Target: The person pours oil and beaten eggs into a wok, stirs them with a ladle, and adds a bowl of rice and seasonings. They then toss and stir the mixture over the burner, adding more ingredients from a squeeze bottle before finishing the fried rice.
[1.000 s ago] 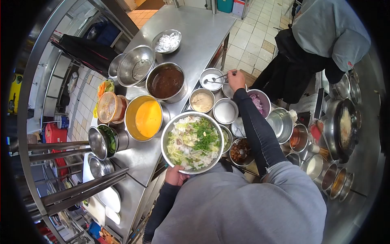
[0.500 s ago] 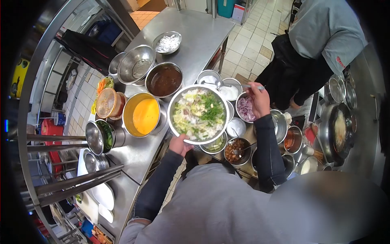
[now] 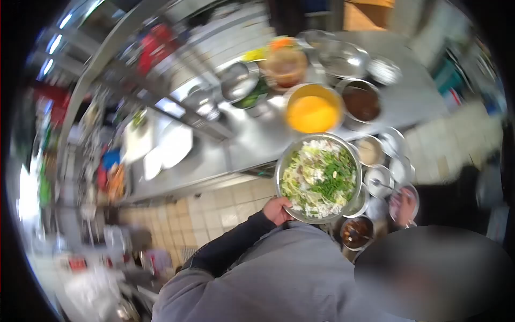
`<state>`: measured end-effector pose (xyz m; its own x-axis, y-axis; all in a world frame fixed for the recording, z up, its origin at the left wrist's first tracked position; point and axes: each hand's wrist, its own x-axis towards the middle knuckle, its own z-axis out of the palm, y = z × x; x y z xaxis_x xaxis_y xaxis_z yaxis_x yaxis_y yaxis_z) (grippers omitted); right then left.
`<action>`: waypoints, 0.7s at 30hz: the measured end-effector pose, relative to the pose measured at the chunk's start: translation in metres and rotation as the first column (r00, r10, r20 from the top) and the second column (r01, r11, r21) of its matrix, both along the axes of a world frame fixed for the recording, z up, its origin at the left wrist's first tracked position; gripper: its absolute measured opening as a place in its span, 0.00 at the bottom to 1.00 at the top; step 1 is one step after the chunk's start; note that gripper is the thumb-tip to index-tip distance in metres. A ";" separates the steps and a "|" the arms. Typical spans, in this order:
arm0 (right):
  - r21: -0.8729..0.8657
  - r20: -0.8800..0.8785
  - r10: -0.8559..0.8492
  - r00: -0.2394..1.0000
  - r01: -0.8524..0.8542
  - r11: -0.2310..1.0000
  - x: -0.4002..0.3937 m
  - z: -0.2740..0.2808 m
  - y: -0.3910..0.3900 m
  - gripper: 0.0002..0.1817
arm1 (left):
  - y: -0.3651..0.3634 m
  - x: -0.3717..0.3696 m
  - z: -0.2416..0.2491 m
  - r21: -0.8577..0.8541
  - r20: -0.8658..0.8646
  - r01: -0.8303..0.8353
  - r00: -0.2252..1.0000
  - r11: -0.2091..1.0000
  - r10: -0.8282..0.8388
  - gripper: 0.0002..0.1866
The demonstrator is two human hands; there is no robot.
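Observation:
My left hand (image 3: 277, 211) grips the rim of a steel bowl (image 3: 280, 189) in front of my body. Shredded pale cabbage or similar, chopped green onion (image 3: 335, 180) and white bits fill the bowl. To the right, my right hand (image 3: 406, 207) is blurred above a container of chopped red onion (image 3: 396, 208). Its fingers appear closed on the handle end of a spoon (image 3: 383, 185), whose other end lies in a tub of white powder or grains (image 3: 376, 176). My head's blurred patch hides the right forearm.
On the steel counter (image 3: 249, 145) stand a pot of yellow liquid (image 3: 313, 112), a pot of brown sauce (image 3: 361, 102) and several steel bowls (image 3: 240, 81). A container of brown chunks (image 3: 357, 232) stands near my body. Metal shelf posts (image 3: 188, 115) cross the left side.
My view has swung left, so the counter now runs across the top. The left hand still holds the bowl. My right hand has come lower, nearer the red onion.

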<state>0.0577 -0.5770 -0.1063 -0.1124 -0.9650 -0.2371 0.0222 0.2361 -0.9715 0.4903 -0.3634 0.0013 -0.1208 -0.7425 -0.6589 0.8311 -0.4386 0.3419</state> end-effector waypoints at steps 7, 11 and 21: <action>-0.247 -0.132 -0.079 0.988 0.045 0.968 0.019 0.081 -0.008 0.11 | 0.114 0.080 -0.024 -0.026 0.117 -0.469 0.875 0.883 0.469 0.15; -0.326 -0.372 -0.134 0.918 0.006 0.945 0.011 0.105 -0.029 0.15 | 0.137 0.132 -0.056 0.016 0.146 -0.649 0.754 0.761 0.640 0.11; -0.399 -0.639 -0.209 0.740 -0.087 0.913 0.053 0.167 -0.021 0.17 | 0.154 0.213 -0.129 -0.103 0.012 -0.875 0.474 0.473 0.880 0.04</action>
